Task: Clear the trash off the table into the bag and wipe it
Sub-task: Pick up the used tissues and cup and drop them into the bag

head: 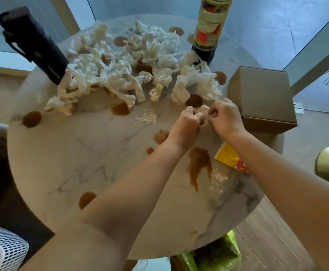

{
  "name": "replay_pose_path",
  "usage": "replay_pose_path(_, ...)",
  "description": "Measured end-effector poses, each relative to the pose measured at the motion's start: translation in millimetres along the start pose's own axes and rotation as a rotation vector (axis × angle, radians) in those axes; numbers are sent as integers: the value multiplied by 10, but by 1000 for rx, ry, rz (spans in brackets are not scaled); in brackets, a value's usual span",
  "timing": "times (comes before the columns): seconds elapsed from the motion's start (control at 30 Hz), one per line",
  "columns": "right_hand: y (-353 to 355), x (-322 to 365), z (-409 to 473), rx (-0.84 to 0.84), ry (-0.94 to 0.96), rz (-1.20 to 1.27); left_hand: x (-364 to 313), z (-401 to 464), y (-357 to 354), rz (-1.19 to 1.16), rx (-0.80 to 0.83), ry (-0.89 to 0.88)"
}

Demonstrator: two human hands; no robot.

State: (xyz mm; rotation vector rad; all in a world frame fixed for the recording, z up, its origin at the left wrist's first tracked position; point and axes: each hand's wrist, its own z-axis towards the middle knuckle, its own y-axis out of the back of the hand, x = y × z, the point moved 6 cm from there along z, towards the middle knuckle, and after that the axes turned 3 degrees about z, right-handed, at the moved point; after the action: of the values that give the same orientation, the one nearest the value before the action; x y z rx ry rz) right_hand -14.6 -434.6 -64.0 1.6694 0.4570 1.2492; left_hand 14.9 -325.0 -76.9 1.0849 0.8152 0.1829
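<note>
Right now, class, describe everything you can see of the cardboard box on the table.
The cardboard box is plain brown, closed, with no print visible. It looks like matte corrugated card with sharp folded edges, and a lid flap line shows along its near side. It stands upright at the right edge of the round marble table, partly overhanging it. Nothing rests on it; the right hand works close beside it without clearly touching. Crumpled tissues lie just to its left.

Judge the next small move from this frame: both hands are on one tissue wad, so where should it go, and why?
Probably carry the tissue wad, pinched between the left hand and right hand, down to the green bag at the table's near edge; the crumpled tissue pile and brown spills still wait.
</note>
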Motion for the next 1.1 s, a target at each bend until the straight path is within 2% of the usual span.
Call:
replay_pose_path(0.23, 379, 239, -505, -180, 156, 152, -196, -489, 414, -33, -138, -8)
replay_pose_path(0.37, 557, 302, -1235, -185, 238, 275, -465, -1088, 659, -99, -228, 39)
replay_pose_path(0.47, 611, 131, -1870, -185, 254, 350, -822, -1597, 729, -161, -216, 40)
replay_pose_path(0.63, 519, -427, -3038, -161, 228, 429, -1452, -2515, 360, -271, -44, 23)
replay_pose_path(0.77, 130, -1019, -3685, -20, 78, 468, -1578, -3051, -298, -206, 174, 76)
replay_pose_path(0.87, -261, -1421, -3895, 146, -111, 452, -1511, -3230, -768, -193, 324, 166)
replay_pose_path(1.0, -601, -1734, -3988, 427, -332, 347, -1365, -3382, -1176, -217, 540, 382)
replay_pose_path(1.1, -592, -1806, -3970, 438, -333, 309, -1311, -3403, -1161, -219, 542, 438)
